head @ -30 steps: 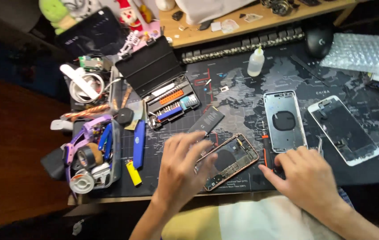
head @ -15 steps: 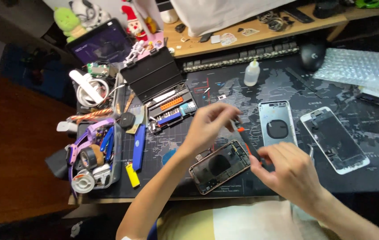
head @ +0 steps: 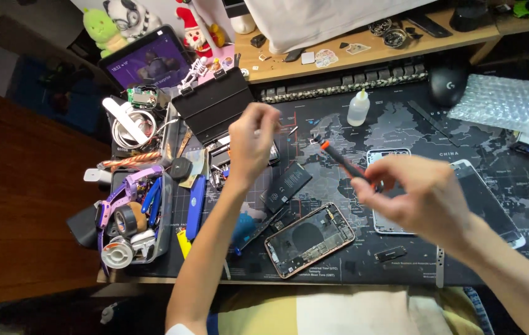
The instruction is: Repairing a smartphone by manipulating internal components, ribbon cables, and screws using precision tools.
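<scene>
My right hand (head: 422, 197) is raised above the mat and grips a black screwdriver with an orange collar (head: 343, 160), tip pointing up-left. My left hand (head: 251, 146) hovers with curled fingers over the open bit case (head: 215, 108); whether it pinches anything I cannot tell. An opened phone body with a rose-gold rim (head: 310, 239) lies on the mat near the front edge. A black battery (head: 286, 187) lies just above it. A silver phone back housing (head: 386, 158) and a detached screen (head: 491, 205) sit partly behind my right hand.
A dark world-map desk mat (head: 401, 127) covers the table. A tool tray with tape rolls and pliers (head: 131, 220) stands at left, with a blue pry tool (head: 195, 198). A small white bottle (head: 357, 107), keyboard (head: 345, 84), mouse (head: 445, 84), bubble wrap (head: 509, 105) and tablet (head: 146, 62) lie farther back.
Both hands have lifted off the opened phone. My left hand moved up toward the bit case, and my right hand now holds the screwdriver raised above the mat.
</scene>
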